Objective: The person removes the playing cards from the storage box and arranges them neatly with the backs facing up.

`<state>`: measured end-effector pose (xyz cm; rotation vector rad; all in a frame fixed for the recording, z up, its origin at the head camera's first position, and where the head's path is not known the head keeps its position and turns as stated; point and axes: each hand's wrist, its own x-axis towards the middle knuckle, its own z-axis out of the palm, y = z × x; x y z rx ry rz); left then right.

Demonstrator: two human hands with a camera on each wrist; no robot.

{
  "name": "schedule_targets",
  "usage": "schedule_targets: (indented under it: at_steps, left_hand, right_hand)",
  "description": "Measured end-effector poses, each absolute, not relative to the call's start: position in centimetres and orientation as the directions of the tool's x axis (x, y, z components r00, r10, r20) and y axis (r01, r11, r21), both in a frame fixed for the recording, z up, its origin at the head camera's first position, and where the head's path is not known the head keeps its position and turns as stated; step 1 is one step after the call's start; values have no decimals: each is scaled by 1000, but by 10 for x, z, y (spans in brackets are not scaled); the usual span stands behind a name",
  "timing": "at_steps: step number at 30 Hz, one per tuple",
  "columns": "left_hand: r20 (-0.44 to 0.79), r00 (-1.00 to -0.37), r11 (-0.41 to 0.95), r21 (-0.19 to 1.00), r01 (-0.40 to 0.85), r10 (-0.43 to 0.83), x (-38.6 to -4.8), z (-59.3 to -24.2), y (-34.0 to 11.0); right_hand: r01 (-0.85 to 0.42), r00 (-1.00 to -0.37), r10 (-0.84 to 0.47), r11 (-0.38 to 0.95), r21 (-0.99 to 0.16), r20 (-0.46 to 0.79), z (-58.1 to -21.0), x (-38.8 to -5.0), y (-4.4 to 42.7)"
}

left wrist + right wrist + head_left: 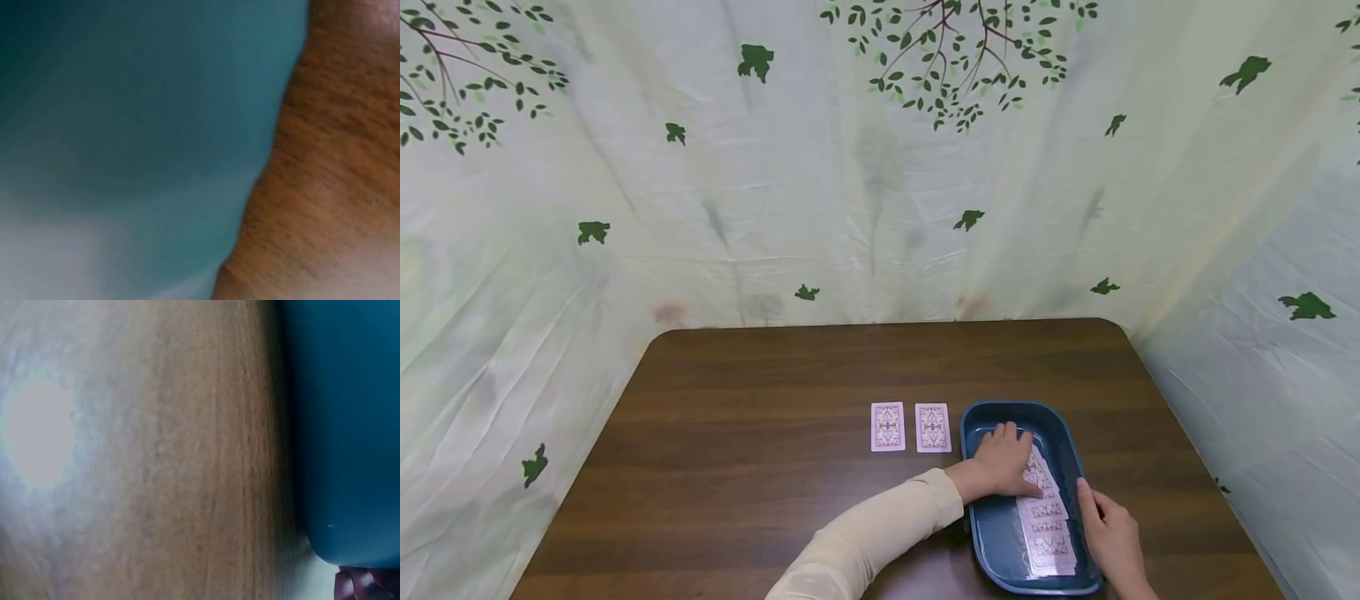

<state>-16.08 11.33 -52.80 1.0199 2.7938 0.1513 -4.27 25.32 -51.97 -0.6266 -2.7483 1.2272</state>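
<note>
In the head view a blue tray (992, 533) stands on the right part of the table, with several patterned playing cards (1049, 546) lying face down and overlapping along its inside. My left hand (1002, 460) reaches over the tray's left rim, fingers spread, its thumb over the upper cards; what lies under the palm is hidden. At the right rim, my right hand (1108, 529) grips the tray with the thumb on top. The left wrist view is filled mostly by the blurred tray wall (156, 112). Fingers (365, 584) show at the tray's edge in the right wrist view.
Left of the tray two face-down cards lie side by side, one left card (887, 427) and one right card (933, 427). The brown wooden table (737, 467) has rounded far corners. A pale leaf-printed curtain (850, 183) hangs behind it and along both sides.
</note>
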Motion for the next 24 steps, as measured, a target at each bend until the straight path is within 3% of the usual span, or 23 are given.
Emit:
schedule_targets:
  at_steps: [10, 24]
  left_hand:
    - [-134, -782, 784, 248, 568, 609, -164, -525, 112]
    - [-170, -808, 805, 331, 493, 564, -161, -517, 112]
  right_hand:
    - [403, -901, 385, 582, -707, -197, -517, -45, 254]
    - [418, -898, 384, 590, -691, -215, -518, -46, 254]
